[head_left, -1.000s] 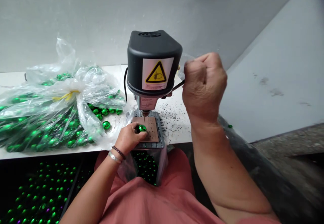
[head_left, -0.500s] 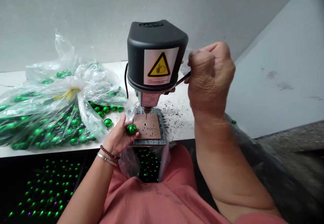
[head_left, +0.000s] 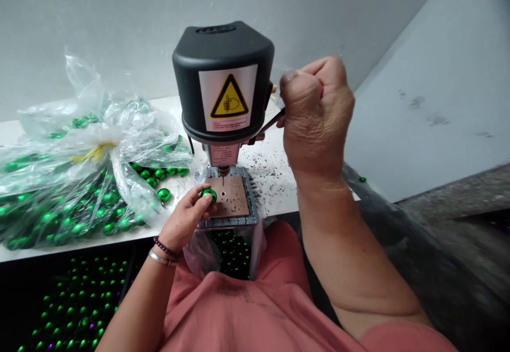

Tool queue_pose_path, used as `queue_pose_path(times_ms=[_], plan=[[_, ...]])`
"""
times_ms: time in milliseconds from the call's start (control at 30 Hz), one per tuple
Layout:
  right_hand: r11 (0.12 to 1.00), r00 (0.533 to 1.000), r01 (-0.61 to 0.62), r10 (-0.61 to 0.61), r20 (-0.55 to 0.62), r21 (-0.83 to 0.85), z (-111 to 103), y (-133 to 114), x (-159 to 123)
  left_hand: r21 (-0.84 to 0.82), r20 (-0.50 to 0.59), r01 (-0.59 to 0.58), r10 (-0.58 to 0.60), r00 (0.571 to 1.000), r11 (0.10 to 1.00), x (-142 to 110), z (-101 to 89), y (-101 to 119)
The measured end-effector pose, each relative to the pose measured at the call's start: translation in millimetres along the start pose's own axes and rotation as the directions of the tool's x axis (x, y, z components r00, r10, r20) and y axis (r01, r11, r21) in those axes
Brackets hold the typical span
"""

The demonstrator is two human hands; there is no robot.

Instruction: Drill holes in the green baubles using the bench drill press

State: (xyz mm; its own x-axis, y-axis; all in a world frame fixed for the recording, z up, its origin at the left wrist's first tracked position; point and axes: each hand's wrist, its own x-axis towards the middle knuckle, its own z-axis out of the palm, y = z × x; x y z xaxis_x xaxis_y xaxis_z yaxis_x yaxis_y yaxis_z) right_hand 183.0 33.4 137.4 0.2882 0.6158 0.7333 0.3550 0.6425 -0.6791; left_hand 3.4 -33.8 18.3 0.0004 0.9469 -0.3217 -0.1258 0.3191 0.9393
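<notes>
Between the thumb and fingers of my left hand [head_left: 188, 211] is a shiny green ball [head_left: 209, 196], held over the left side of the brown board [head_left: 233, 203]. That board lies on the base of a black bench drill press [head_left: 225, 60] with a yellow warning sign. A thin drill bit [head_left: 223, 180] points down above a small hole in the board, just right of the ball and apart from it. My right hand [head_left: 316, 118] is closed in a fist round the drill press lever [head_left: 273, 120], raised beside the motor housing.
Tied plastic bags [head_left: 79, 182] full of green balls cover the table's left side. One loose green ball [head_left: 163, 195] lies beside them. Dark shavings [head_left: 274, 174] litter the white table. Below the base hangs a plastic bag [head_left: 255, 256] with green balls, and more balls [head_left: 79, 299] lie lower left.
My left thumb has come over the green ball, which was resting on open fingers; the hand has turned and lifted slightly. My right hand stays on the lever. The view has shifted a little.
</notes>
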Motion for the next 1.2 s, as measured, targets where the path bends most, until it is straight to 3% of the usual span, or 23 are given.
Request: queue_pose_path(times_ms=[133,233,400,600,767,933,1033,1200], plan=[[1.0,1.0,-0.008,0.008,-0.012,0.006,0,-2,0,-0.29,0.095,0.119,-0.095,0.991,0.95,2,0.2,1],[1.0,1.0,-0.013,0.014,-0.02,0.024,0,-2,0,-0.27,0.047,0.108,-0.099,0.994,0.957,8,1.1,0],[0.999,1.0,-0.021,0.021,0.007,0.028,-1,-1,0,-0.002,-0.009,0.037,-0.037,0.999,0.999,23,2.8,-4],[1.0,1.0,0.026,-0.026,0.009,0.009,-3,-2,-1,0.327,0.018,-0.04,0.036,0.999,0.944,37,5.4,-5],[1.0,1.0,0.0,0.0,-0.002,0.009,-4,-4,-1,0.579,0.03,-0.081,0.077,0.997,0.811,42,6.7,-8],[0.999,1.0,0.008,-0.008,-0.001,0.037,-4,-4,-1,0.783,0.067,-0.179,0.205,0.976,0.595,40,14.1,-2],[0.999,1.0,0.015,-0.015,-0.001,0.03,-5,-4,-2,0.855,0.066,-0.179,0.242,0.968,0.486,38,18.9,2],[0.999,1.0,0.031,-0.031,0.002,0.036,-6,-3,-3,0.87,0.099,-0.213,0.267,0.959,0.444,42,19.5,0]])
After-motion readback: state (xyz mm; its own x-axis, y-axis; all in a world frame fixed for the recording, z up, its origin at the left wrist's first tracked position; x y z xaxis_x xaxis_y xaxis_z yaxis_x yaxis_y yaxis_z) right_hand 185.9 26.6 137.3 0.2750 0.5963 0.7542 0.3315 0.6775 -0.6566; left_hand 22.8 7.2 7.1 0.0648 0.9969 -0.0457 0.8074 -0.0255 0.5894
